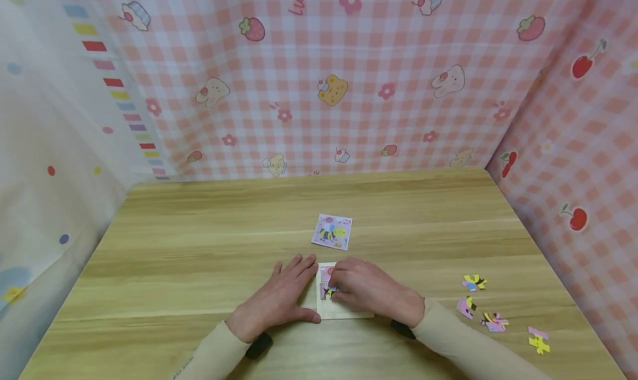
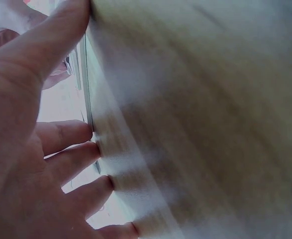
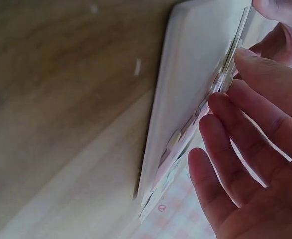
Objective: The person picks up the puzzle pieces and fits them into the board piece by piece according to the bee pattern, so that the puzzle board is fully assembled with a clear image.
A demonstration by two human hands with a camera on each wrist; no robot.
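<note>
A white square puzzle tray lies on the wooden table. Within its upper left part are pink, yellow and black jigsaw pieces, partly covered by my right hand. That hand bends over the tray, thumb and index finger pinching a puzzle piece low at the tray surface. In the right wrist view the other fingers spread loosely beside the tray. My left hand lies with straight, spread fingers along the tray's left side, its thumb by the lower left corner.
A bee picture card lies behind the tray. Several loose puzzle pieces are scattered at the table's right side. Checked pink cloth hangs behind the table and on the right, a white dotted cloth on the left.
</note>
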